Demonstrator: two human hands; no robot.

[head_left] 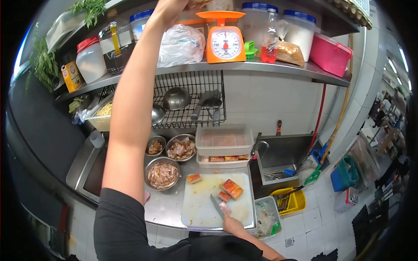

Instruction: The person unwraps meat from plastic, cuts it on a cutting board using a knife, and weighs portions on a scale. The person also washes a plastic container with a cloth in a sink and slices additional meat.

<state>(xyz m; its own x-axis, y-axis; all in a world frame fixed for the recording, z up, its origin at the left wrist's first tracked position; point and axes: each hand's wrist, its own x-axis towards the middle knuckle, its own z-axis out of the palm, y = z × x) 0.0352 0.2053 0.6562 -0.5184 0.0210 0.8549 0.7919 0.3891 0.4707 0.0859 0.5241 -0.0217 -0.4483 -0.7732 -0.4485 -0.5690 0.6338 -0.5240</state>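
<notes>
My left arm reaches up across the view, and my left hand [174, 8] is cut off by the top edge, just left of the orange kitchen scale [226, 42]. Its fingers are mostly out of sight; a brownish thing beside them is too cropped to name. Low on the right, my right hand [234, 225] is wrapped round a knife [216, 206], its blade lying over the white cutting board [198, 213]. Close to the blade are a small pale meat piece [225, 208] and a browned slab of roast meat [232, 189]. Another small chunk [194, 178] lies farther left.
Metal bowls of cut meat [162, 175] stand left of the board. Behind it are stacked plastic containers [224, 140], one holding meat pieces. A sink [281, 158] is at right, a wire rack [204, 93] behind. The shelf above carries tubs, bottles and a pink box [329, 54].
</notes>
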